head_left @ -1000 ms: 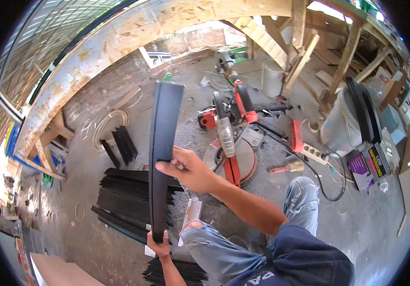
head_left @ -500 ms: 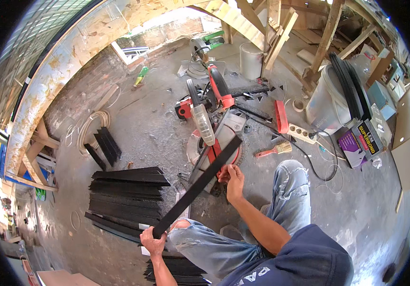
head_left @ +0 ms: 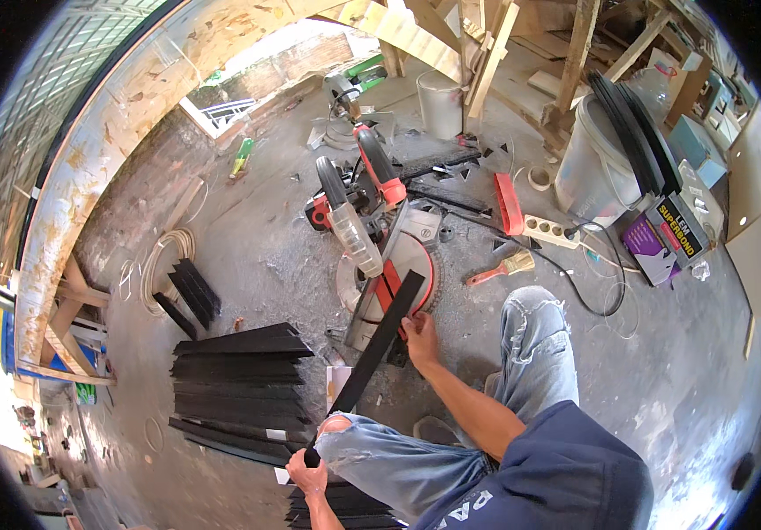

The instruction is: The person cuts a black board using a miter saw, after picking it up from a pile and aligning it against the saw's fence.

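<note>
A long black strip [head_left: 379, 347] slants from beside my left knee up over the base of a red and grey mitre saw [head_left: 383, 284]. My left hand [head_left: 308, 477] is closed around its near end, next to the knee. Farther up, my right hand [head_left: 421, 343] grips the strip's right edge with the fingertips, close to the saw's round table. The strip's far end rests on or just above the saw base; I cannot tell which. Left of the saw lies a row of black strips [head_left: 239, 375] with angled ends, and more black strips [head_left: 341, 505] lie beneath my left forearm.
Short black pieces [head_left: 193, 290] lie by a coiled cable [head_left: 168, 256]. Right of the saw are a paintbrush [head_left: 502, 268], a red plastic part [head_left: 508, 205], a power strip [head_left: 550, 231] with its cord, and a white bucket [head_left: 594, 172]. A green grinder [head_left: 345, 88] sits behind.
The strip's far end has moved down and left over the saw base. My left hand has moved nearer with its end, and my right hand has moved down, now against the strip's edge.
</note>
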Demonstrator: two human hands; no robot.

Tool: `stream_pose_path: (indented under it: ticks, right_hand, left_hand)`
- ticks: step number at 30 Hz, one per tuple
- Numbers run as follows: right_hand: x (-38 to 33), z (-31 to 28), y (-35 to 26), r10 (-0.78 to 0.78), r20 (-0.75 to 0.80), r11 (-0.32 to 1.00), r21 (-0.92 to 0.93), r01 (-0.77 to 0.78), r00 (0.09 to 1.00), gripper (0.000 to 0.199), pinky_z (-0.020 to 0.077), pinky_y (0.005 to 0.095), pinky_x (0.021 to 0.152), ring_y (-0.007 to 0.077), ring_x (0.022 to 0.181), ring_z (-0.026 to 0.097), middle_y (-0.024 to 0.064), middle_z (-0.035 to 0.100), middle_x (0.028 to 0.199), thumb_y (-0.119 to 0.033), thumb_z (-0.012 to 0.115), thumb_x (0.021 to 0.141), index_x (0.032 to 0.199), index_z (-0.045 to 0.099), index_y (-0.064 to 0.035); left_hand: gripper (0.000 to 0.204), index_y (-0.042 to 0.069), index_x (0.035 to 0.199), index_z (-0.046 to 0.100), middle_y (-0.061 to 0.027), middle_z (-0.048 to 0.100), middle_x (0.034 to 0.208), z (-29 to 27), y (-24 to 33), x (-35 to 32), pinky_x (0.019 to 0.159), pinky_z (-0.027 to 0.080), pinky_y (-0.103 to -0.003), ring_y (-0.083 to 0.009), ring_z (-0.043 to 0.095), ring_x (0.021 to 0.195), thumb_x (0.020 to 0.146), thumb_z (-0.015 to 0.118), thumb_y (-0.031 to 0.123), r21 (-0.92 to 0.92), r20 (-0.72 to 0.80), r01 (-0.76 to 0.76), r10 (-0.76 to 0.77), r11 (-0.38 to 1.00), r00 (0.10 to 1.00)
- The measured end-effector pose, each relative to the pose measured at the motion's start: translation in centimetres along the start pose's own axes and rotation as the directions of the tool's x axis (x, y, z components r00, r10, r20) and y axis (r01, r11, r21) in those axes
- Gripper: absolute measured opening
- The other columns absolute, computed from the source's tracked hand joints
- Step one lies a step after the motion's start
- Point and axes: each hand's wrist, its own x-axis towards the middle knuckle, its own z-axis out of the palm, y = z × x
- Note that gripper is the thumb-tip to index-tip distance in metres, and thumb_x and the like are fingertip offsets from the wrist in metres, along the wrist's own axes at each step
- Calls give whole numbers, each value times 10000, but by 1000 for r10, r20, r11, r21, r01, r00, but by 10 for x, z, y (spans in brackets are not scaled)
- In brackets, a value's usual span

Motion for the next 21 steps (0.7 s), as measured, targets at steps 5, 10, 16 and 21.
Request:
stream_pose_path:
  ticks: [5, 10, 16, 21]
  right_hand:
    - [-4, 44, -26, -68, 59, 982, -173, 77, 996, 449, 501, 373, 767, 251, 875, 635, 150, 653, 948, -300, 700, 881, 1145, 556, 34]
    - [2, 54, -37, -51, 234, 914, -380, 139, 971, 332, 476, 445, 817, 377, 952, 639, 232, 663, 973, -228, 678, 868, 1025, 595, 53]
    - [15, 55, -35, 3, 260, 904, -414, 109, 966, 297, 484, 460, 745, 404, 853, 648, 227, 662, 856, -215, 704, 849, 954, 601, 43]
    - [26, 52, -25, 9, 207, 907, -413, 79, 978, 280, 491, 442, 724, 361, 823, 666, 190, 680, 825, -224, 721, 837, 911, 620, 26]
  left_hand:
    - [399, 24, 975, 643, -177, 660, 947, -4, -18, -18, 843, 427, -455, -383, 597, 949, 629, 775, 174, -13, 65, 140, -139, 990, 988]
    - [431, -6, 975, 662, -212, 671, 940, 2, -24, -25, 793, 454, -488, -429, 603, 899, 644, 797, 236, -76, 97, 262, -255, 962, 962]
    - [357, -17, 962, 670, -240, 674, 876, 10, -30, -23, 742, 490, -473, -445, 631, 836, 655, 749, 146, -123, 122, 260, -245, 958, 962]
    - [320, -24, 965, 658, -222, 680, 893, 29, -42, -17, 768, 496, -449, -436, 634, 836, 676, 710, 105, -259, 149, 282, -250, 924, 957]
